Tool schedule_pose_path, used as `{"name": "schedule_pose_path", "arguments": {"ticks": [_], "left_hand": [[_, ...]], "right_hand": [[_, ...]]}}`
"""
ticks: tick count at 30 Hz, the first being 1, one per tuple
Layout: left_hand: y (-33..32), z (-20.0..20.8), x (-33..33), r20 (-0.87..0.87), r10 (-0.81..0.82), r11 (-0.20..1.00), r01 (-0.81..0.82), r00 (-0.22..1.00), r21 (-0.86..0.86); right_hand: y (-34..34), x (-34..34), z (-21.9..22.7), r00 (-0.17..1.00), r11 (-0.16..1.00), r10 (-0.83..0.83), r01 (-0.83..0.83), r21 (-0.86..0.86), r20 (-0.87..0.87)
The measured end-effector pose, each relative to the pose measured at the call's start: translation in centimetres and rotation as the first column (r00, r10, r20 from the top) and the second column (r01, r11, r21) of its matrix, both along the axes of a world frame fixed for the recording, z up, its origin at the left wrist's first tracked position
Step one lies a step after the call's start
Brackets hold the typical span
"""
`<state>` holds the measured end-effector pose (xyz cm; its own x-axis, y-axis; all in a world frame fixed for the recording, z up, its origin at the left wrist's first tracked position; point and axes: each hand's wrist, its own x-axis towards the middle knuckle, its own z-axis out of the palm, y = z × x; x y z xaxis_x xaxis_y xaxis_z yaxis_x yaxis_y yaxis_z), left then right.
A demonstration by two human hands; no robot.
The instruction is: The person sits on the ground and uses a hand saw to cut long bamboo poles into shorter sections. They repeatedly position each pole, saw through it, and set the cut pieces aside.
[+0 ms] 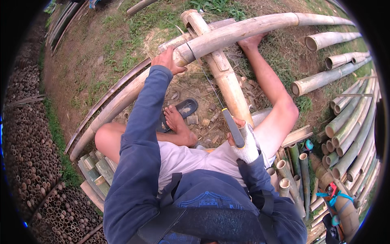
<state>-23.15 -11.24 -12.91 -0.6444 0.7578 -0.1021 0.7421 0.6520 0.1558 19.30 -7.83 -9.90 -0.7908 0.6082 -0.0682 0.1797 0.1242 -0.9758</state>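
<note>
I see a long bamboo pole (243,33) lying across a thick bamboo prop (229,81), near the prop's far end. The left hand (165,61) clasps the pole just beside the saw (233,128) blade (209,81) — thumb on the near side, fingers over the top. The right hand (243,138), in a white glove (248,149), curls round the saw's handle. The blade lies across the pole, so sawing looks like the step now — I can't tell how deep it goes. The next move seems to need a still pole and a straight, easy stroke.
</note>
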Motion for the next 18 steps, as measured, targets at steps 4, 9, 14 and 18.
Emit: {"name": "schedule_pose_path", "arguments": {"ticks": [4,9,14,18], "left_hand": [[0.4,-0.7,-0.5,0.000,-0.033,0.999,0.033,0.999,0.021],[0.8,-0.2,-0.4,0.086,0.020,0.998,-0.016,0.996,-0.055],[1.2,1.5,0.0,0.109,0.028,0.994,-0.016,0.994,-0.109],[1.3,1.4,-0.1,0.068,0.001,0.995,0.006,0.998,-0.103]], "right_hand": [[-1.3,5.2,1.9,0.995,0.990,0.035,-0.048,0.133,0.097],[3.3,-10.5,-4.9,0.996,0.996,-0.004,0.012,0.090,-0.084],[5.4,-17.7,-8.6,0.988,1.000,0.001,0.001,0.009,-0.154],[1.7,-5.6,-4.4,0.996,0.982,-0.022,0.006,-0.191,-0.082]]}}
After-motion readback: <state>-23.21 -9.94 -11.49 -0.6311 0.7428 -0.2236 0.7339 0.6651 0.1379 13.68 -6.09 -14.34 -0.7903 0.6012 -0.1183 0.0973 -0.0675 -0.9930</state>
